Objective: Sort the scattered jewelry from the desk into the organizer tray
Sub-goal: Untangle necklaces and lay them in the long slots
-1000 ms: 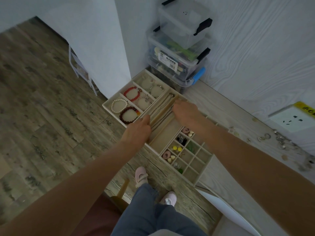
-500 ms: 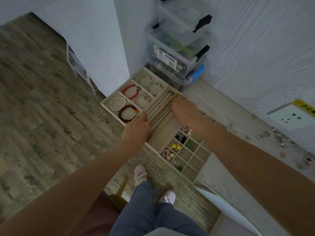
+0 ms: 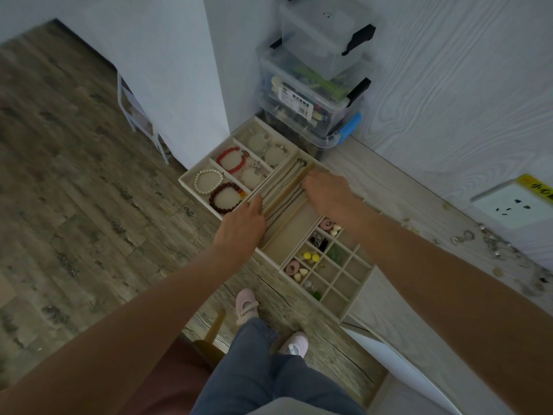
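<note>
We see the pale wood-grain worktop [image 3: 398, 190] running from the frame's centre to its right edge, with scattered small metal jewelry pieces [image 3: 466, 236] lying on it at the right, well apart from the tray. The beige sectioned organizer tray [image 3: 209, 163] sits at the centre of the frame, on the worktop's left end. Above it stands a stack of clear plastic storage boxes with black latches [image 3: 317, 82]; the white label [image 3: 295, 101] on the middle box carries printed characters too small for us to read. At the right edge a white wall socket plate [image 3: 511, 205] has a yellow sticker [image 3: 538, 187] with writing we cannot make out.

In the tray's upper left compartments lie a red bead bracelet [image 3: 230, 158], a white pearl bracelet [image 3: 208, 181] and a dark brown bead bracelet [image 3: 226, 197]. Thin chain necklaces [image 3: 284, 187] lie stretched along the long middle compartments. The small grid at lower right holds two yellow beads [image 3: 311, 256] among other bits.

Our left hand [image 3: 241, 227] rests at the near end of the necklaces, fingers curled down onto them; our right hand [image 3: 327, 191] reaches their far end, fingertips hidden, so we cannot tell its grip.

Against the frame half a second back, both hands stay at the same ends of the necklaces, and the tray's contents look unchanged.
</note>
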A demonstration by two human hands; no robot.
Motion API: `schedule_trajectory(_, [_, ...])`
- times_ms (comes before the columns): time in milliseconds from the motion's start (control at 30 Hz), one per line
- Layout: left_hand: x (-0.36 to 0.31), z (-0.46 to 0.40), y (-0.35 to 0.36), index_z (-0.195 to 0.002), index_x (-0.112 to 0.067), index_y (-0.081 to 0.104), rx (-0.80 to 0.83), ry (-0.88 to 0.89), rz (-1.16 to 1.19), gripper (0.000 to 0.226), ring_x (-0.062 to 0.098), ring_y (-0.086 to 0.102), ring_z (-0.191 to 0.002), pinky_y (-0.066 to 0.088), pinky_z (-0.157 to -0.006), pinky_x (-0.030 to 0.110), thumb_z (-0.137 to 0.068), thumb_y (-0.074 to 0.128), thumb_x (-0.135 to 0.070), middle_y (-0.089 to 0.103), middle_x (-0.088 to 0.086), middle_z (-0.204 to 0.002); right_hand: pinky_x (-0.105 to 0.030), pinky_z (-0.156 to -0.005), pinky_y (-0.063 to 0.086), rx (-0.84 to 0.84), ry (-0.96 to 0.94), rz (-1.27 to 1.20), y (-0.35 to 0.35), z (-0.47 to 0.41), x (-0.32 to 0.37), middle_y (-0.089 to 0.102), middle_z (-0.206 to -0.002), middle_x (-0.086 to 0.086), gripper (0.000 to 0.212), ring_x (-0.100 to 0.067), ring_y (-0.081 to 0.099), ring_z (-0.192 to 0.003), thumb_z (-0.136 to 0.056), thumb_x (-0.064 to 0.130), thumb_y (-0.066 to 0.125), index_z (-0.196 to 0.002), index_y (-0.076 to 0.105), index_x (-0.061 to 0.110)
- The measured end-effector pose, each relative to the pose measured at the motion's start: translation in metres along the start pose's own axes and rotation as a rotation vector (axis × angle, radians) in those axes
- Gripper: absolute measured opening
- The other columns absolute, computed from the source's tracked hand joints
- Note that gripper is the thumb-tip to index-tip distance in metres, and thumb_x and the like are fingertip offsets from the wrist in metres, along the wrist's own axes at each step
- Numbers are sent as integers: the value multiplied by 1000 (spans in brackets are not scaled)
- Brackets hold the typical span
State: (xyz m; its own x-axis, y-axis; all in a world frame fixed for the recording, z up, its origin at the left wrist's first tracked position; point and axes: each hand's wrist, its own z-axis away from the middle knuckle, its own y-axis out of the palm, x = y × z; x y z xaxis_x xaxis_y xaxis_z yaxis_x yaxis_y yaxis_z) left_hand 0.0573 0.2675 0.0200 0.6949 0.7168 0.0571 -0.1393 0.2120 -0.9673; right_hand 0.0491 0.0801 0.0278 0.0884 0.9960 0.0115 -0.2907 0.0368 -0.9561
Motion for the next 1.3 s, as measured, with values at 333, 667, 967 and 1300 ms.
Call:
schedule_trajectory(333, [-1, 2, 1, -106, -5, 59, -32, 25, 23, 20, 16, 49, -104, 36, -65, 20, -90, 60, -16, 41, 5, -117, -31, -67, 37, 10, 83, 5, -2, 0, 0, 58, -111, -14, 20, -26, 57, -101, -93, 1, 41, -102, 59, 1])
schedule_trajectory(667, [-1, 4, -3, -102, -5, 61, -36, -5, 53, 15, 16, 47, -104, 39, -62, 20, -91, 55, -14, 41, 4, -116, -31, -66, 37, -58, 86, 4, -3, 3, 3, 55, -112, -14, 22, -26, 52, -104, -92, -2, 42, -105, 59, 2])
schedule_trajectory(967, [-2, 9, -5, -103, -9, 66, 39, 67, -86, 19, 20, 36, -117, 48, -76, 24, -85, 62, -12, 33, 10, -130, -28, -65, 35, -57, 39, 40, 10, -1, -4, 49, -119, -13, 28, -25, 48, -108, -95, 4, 42, -115, 60, 7])
schedule_trajectory(1300, [-2, 9, -9, -104, -9, 66, 44, 101, -90, 19, 21, 34, -121, 43, -82, 24, -87, 58, -12, 33, 11, -132, -30, -68, 35, -30, 104, -8, 7, -4, -2, 48, -124, -13, 28, -26, 48, -112, -92, 1, 46, -117, 59, 5])
